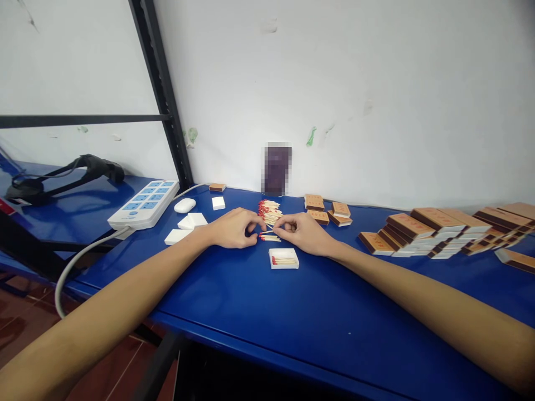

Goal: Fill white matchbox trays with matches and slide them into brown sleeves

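Head view: right hand (pixel 301 234) pinches one match (pixel 268 231), left hand (pixel 234 228) with fingers parted, one matchbox tray (pixel 286 267) nearby.

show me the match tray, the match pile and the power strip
Match tray (pixel 285 267): head view, on its front wall.
Match pile (pixel 271 212): head view, on sticks near its middle.
Power strip (pixel 144 202): head view, on its top face.
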Tool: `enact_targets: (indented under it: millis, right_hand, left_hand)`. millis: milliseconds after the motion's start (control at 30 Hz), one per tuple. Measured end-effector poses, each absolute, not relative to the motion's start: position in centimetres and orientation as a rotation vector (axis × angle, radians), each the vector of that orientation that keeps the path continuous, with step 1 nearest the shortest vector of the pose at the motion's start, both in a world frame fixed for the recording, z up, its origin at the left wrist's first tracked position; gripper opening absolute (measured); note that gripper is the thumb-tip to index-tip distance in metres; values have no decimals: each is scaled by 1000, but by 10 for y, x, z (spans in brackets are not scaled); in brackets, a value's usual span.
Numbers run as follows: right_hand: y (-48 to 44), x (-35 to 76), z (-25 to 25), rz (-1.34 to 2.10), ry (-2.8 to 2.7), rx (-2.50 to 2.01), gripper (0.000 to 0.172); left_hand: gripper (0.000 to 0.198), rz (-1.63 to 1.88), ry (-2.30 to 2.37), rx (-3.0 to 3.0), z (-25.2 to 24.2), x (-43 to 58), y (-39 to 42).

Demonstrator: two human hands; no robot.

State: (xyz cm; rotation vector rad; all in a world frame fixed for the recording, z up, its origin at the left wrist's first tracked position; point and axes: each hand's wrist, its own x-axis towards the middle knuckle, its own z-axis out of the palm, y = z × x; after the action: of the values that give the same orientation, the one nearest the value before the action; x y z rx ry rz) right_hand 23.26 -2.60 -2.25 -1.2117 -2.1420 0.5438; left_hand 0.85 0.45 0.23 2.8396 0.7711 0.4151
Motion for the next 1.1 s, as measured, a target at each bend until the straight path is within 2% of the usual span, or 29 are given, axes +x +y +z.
enact_targets:
  millis: [1100]
  right_hand:
    - [-29,232,-21,554,-2220,-1161,18]
  left_hand:
    - [21,436,719,2762,2,10,4]
